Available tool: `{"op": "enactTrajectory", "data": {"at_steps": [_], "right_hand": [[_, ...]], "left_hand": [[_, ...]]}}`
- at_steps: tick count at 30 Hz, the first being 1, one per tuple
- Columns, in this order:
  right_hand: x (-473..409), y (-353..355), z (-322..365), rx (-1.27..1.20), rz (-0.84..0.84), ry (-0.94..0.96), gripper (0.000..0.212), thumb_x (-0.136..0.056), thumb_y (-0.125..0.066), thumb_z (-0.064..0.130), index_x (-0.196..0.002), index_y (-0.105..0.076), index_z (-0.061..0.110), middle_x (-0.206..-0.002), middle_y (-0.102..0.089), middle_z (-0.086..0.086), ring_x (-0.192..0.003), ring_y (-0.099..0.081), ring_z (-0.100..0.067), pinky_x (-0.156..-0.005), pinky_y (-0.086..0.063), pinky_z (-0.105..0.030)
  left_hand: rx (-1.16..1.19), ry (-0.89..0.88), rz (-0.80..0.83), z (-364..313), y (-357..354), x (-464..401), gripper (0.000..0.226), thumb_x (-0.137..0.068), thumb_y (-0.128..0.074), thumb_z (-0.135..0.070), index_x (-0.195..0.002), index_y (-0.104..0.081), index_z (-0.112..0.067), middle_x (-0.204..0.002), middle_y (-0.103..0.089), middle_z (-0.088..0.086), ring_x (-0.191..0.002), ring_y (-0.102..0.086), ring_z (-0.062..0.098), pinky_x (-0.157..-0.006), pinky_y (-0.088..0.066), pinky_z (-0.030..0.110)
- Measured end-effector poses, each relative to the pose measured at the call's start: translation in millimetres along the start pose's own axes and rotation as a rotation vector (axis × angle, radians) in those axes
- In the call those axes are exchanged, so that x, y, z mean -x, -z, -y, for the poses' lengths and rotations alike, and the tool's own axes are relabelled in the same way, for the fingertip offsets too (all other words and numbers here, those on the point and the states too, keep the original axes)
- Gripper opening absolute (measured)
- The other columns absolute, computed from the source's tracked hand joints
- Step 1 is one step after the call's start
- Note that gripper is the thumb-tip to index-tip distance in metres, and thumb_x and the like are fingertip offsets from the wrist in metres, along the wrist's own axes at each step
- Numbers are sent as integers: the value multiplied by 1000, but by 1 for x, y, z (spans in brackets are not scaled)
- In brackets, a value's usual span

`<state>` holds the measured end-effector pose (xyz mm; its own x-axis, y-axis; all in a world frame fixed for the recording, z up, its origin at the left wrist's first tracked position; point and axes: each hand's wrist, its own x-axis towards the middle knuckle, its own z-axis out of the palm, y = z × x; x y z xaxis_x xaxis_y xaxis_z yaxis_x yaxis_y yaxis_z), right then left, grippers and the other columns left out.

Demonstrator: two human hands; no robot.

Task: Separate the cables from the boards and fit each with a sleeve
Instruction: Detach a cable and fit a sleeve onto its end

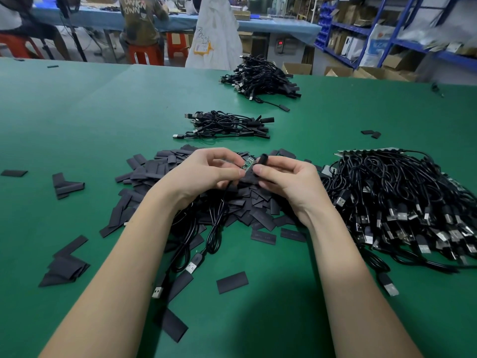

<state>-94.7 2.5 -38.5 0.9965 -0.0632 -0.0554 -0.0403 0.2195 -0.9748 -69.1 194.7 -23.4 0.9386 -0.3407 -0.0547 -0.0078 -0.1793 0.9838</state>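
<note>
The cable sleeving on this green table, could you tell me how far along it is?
Done: two piles of sleeved cables. In hand: left hand holds a small board, right hand a black sleeve. Left: the big tangle.

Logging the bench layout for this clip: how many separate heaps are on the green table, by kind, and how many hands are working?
Cable heaps: 3, far, middle, and the big one at right
Flat black sleeve heaps: 1, with strays scattered around it
Hands at work: 2, left hand, right hand
Total: 6
</note>
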Motion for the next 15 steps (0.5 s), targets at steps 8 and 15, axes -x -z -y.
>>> {"op": "enactTrajectory", "data": {"at_steps": [8,15], "right_hand": [[-1,-2,4,-369,-22,-1,14,-80,-78,-1,-81,-82,13,-89,-78,-4,-82,-75,-12,-70,-58,-19],[0,-3,3,-411,7,-5,13,-74,-78,0,-81,-82,11,-87,-78,-4,-81,-74,-11,-73,-58,-20]], "left_hand": [[16,0,36,-3,-6,3,16,-85,-78,-8,-96,-71,-17,-77,-70,-2,-68,-55,12,-61,-46,16],[59,3,48,-3,-9,3,15,-87,-76,-6,-97,-70,-14,-75,-67,-2,-65,-56,8,-60,-44,15]]}}
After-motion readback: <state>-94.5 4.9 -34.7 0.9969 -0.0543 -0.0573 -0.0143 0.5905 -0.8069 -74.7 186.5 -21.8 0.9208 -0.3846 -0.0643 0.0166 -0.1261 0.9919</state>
